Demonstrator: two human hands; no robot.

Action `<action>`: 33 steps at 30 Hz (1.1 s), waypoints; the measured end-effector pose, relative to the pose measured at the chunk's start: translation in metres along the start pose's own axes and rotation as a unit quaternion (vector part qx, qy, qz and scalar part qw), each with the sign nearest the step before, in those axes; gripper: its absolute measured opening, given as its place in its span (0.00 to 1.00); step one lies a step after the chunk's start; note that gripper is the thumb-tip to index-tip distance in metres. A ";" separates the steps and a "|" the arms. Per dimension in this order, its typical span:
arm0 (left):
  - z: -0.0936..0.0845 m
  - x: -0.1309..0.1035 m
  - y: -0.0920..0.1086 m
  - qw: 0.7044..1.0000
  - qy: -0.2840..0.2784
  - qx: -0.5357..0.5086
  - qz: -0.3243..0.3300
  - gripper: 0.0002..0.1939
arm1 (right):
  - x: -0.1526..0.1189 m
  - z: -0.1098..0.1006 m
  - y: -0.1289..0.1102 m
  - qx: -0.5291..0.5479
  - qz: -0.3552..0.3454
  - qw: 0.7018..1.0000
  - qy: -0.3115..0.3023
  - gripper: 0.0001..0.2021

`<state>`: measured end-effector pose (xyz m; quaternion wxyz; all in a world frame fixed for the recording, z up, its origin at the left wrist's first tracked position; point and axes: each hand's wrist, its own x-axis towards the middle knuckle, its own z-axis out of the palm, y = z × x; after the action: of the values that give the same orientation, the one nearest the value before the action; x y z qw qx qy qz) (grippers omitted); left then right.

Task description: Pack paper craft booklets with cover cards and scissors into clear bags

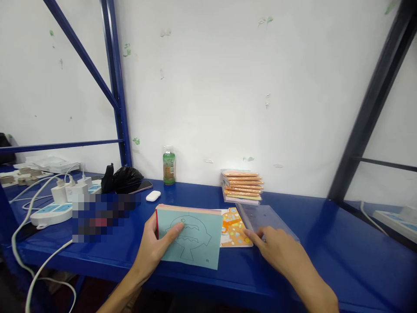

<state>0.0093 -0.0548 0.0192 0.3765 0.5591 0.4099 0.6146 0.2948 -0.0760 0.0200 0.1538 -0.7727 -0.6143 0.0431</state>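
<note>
My left hand (158, 241) grips a stack of coloured paper sheets (192, 243) by its left side, thumb on top. The top sheet is light blue with a fish-like line drawing. Partly behind the stack, an orange and yellow patterned card (235, 228) lies on the blue table. My right hand (272, 245) is at the card's right edge, its thumb and index finger close together over the near left part of a clear plastic sleeve (269, 217). Whether those fingers pinch the sleeve's edge is hard to make out; the other fingers are curled.
Several orange packets (243, 187) are piled near the wall, right of a green bottle (169, 167). A white case (153, 196), a phone (138, 188), a black bag (125, 177) and a power strip (54, 214) with cables occupy the left. Blue metal posts frame the table (342, 256).
</note>
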 end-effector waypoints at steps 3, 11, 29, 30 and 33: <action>0.000 0.001 -0.001 1.000 -0.003 -0.010 -0.009 0.20 | 0.000 0.006 -0.010 -0.039 0.024 0.999 -0.022 0.27; -0.006 0.007 -0.009 0.990 -0.076 -0.052 -0.108 0.21 | -0.005 0.012 -0.031 -0.030 -0.005 0.999 -0.015 0.23; -0.008 0.010 -0.011 0.987 -0.089 -0.054 -0.119 0.24 | 0.000 -0.002 -0.038 0.178 -0.046 0.958 0.218 0.23; -0.008 0.011 -0.012 0.987 -0.091 -0.055 -0.118 0.24 | 0.000 -0.004 -0.036 0.178 -0.053 0.952 0.245 0.23; -0.009 0.013 -0.015 0.987 -0.085 -0.056 -0.126 0.25 | -0.002 -0.012 -0.028 0.203 -0.057 0.930 0.301 0.23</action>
<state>-0.0006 -0.0377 0.0104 0.5151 0.5310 0.4091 0.5343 0.2710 -0.0741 0.0396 0.4872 -0.6655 -0.5602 -0.0767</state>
